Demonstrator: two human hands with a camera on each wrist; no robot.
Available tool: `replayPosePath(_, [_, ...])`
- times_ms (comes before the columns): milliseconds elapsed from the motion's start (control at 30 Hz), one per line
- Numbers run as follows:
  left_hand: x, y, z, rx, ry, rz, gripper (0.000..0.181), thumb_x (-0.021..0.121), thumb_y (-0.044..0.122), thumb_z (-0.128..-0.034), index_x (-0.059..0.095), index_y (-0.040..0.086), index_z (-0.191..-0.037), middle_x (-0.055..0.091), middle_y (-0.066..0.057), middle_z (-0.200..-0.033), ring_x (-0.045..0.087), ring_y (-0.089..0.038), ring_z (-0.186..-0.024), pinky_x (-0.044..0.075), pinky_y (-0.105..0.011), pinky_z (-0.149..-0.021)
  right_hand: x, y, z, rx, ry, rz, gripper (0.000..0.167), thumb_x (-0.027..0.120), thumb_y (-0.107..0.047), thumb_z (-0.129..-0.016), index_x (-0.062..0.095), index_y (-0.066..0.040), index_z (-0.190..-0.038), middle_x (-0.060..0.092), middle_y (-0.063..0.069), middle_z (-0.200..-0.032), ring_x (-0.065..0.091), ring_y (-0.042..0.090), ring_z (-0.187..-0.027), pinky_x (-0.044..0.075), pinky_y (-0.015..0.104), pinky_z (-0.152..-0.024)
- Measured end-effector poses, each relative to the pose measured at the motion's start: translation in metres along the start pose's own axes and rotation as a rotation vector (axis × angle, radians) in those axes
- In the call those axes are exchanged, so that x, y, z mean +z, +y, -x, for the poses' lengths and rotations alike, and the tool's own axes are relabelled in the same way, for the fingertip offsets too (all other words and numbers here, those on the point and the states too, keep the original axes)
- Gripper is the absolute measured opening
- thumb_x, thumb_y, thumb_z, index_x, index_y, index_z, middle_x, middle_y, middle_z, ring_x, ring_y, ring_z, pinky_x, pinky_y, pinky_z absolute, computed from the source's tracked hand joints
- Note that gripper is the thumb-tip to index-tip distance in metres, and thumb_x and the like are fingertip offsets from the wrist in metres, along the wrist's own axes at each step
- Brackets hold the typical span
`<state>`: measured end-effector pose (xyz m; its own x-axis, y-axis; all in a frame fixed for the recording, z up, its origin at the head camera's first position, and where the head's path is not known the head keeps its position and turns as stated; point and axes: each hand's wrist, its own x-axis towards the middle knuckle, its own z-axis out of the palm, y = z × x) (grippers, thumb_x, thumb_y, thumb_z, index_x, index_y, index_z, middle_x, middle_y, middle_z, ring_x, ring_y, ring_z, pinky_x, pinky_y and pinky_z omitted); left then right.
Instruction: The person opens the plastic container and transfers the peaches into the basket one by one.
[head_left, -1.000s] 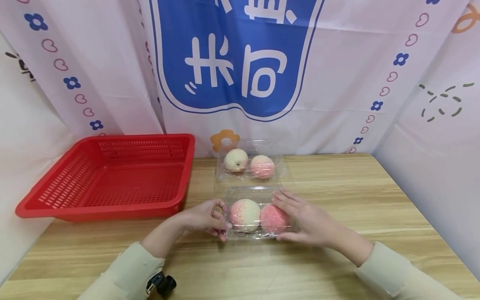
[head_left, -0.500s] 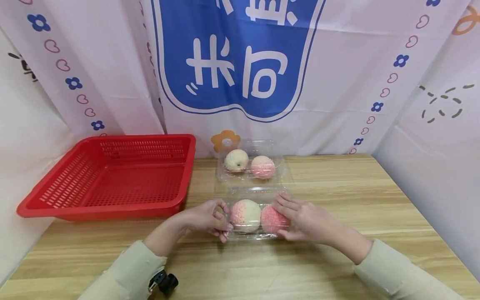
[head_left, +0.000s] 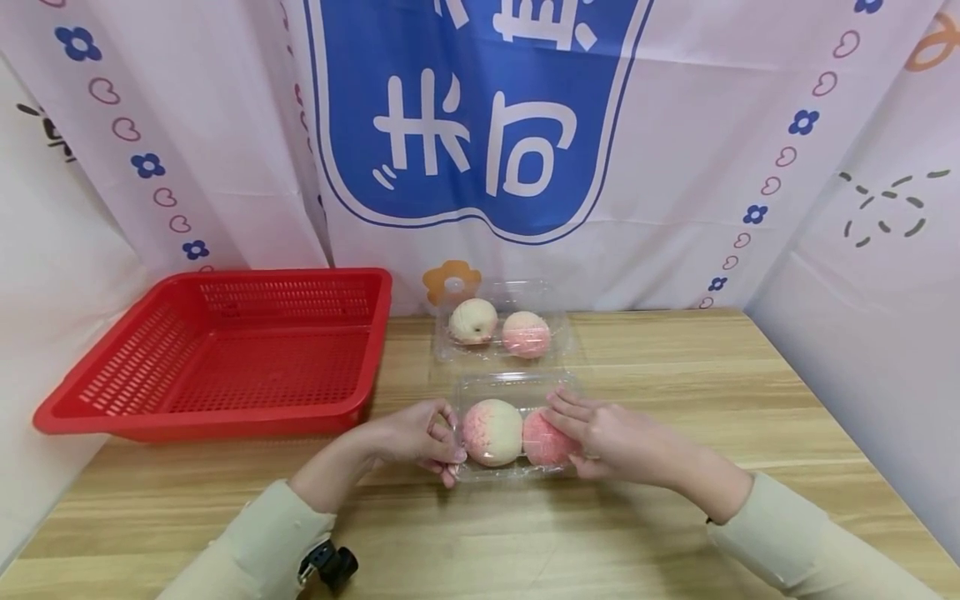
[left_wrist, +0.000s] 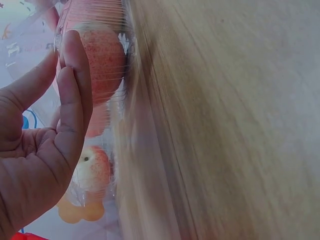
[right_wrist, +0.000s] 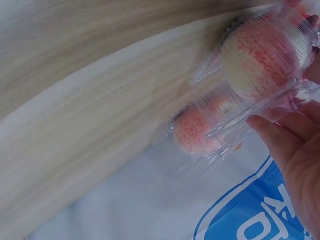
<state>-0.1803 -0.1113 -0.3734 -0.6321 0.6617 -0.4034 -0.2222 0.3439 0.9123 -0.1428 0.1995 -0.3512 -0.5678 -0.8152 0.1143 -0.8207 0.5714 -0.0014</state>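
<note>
A clear plastic clamshell box lies on the table between the hands. Inside it sit a large cream-and-pink peach and a pinker peach, partly covered by fingers. My left hand pinches the box's rim at its left end, thumb on one side and fingers on the other, as the left wrist view shows. My right hand lies over the right end, fingers across the lid. In the right wrist view its fingers and thumb grip the rim from opposite sides.
A second clear box stands behind, by the wall cloth, with a cream peach and a pink peach in it. At the left is a red plastic basket. Wood-grain table extends to the right.
My right thumb has shifted from the box's front edge to its right end, and the right fingers have drawn in slightly. The left hand keeps its pinch on the rim.
</note>
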Motion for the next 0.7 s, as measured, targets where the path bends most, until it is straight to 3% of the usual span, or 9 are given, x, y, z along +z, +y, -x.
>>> replayPosePath(300, [0.001, -0.001, 0.001, 0.013, 0.001, -0.002, 0.029, 0.06, -0.004, -0.0943, 0.035, 0.001, -0.108, 0.067, -0.004, -0.072, 0.069, -0.013, -0.064, 0.06, -0.029, -0.071, -0.002, 0.003, -0.001, -0.019, -0.007, -0.024, 0.049, 0.067, -0.009, -0.086, 0.059, 0.007, -0.132, 0.058, 0.028, -0.136, 0.057, 0.041, -0.128, 0.053, 0.046, -0.098])
replayPosePath(467, [-0.001, 0.001, 0.002, 0.024, 0.006, -0.013, 0.029, 0.061, -0.004, -0.0935, 0.036, 0.001, -0.107, 0.067, -0.003, -0.073, 0.069, -0.013, -0.064, 0.06, -0.03, -0.071, -0.008, 0.008, 0.001, -0.011, 0.013, -0.141, 0.051, 0.072, -0.008, -0.085, 0.058, 0.007, -0.133, 0.057, 0.028, -0.137, 0.055, 0.041, -0.129, 0.051, 0.047, -0.1])
replayPosePath(700, [-0.006, -0.002, 0.0, 0.03, -0.032, 0.009, 0.03, 0.062, -0.004, -0.0938, 0.036, 0.0, -0.108, 0.07, -0.003, -0.075, 0.07, -0.013, -0.064, 0.06, -0.029, -0.071, -0.012, 0.017, 0.001, 0.0, 0.045, -0.287, 0.052, 0.074, -0.013, -0.087, 0.059, 0.003, -0.134, 0.059, 0.021, -0.138, 0.053, 0.038, -0.132, 0.047, 0.049, -0.105])
